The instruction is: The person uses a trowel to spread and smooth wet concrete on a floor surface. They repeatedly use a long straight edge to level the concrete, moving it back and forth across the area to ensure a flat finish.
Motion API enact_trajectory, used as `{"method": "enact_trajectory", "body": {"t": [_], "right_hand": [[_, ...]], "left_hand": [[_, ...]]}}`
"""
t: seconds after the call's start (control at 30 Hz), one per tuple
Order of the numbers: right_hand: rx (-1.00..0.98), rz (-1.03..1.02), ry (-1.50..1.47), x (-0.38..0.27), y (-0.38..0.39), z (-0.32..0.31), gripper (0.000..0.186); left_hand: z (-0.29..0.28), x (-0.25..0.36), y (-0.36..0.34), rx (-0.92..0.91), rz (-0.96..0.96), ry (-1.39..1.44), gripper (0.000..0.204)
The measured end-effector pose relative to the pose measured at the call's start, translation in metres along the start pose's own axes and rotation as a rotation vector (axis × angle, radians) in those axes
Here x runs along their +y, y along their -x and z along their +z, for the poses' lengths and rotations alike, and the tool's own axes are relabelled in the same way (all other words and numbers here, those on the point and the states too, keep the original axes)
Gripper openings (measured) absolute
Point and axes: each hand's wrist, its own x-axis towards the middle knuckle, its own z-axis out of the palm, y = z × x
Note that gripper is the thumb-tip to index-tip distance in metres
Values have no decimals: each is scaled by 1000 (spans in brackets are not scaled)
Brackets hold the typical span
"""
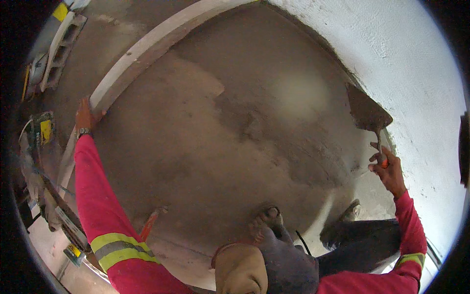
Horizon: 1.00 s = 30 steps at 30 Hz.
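Observation:
My right hand (387, 169) is closed round the orange-marked handle of a pointing trowel (367, 110). The trowel's dark, mortar-smeared blade points away from me, close to the foot of the white wall. Out at the far left, my left hand (87, 120) grips a long pale ledge or board (132, 56), the thumb on its inner side and the fingers over its top. Between the hands spreads a grey-brown mortar floor (186, 132), with a darker, wetter-looking patch towards the right.
A rough white wall (416, 63) runs along the right. Beyond the ledge are a hollow concrete block (62, 51) and a bag with a yellow label (45, 130). A red-orange tool (151, 223) lies near my left forearm. My foot (269, 223) is at the floor's near edge.

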Motion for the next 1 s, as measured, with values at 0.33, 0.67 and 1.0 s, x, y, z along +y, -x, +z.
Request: {"method": "enact_trajectory", "body": {"t": [0.33,0.67,1.0], "right_hand": [[362,-1100,292,-206,-193,82,47],[717,-1423,574,-324,-317,167,33],[558,-1414,561,-357,-355,146,26]], "left_hand": [[18,-64,11,-73,22,-37,70],[-9,-35,29,-88,15,-184,71],[-103,57,63,-521,3,-230,78]]}}
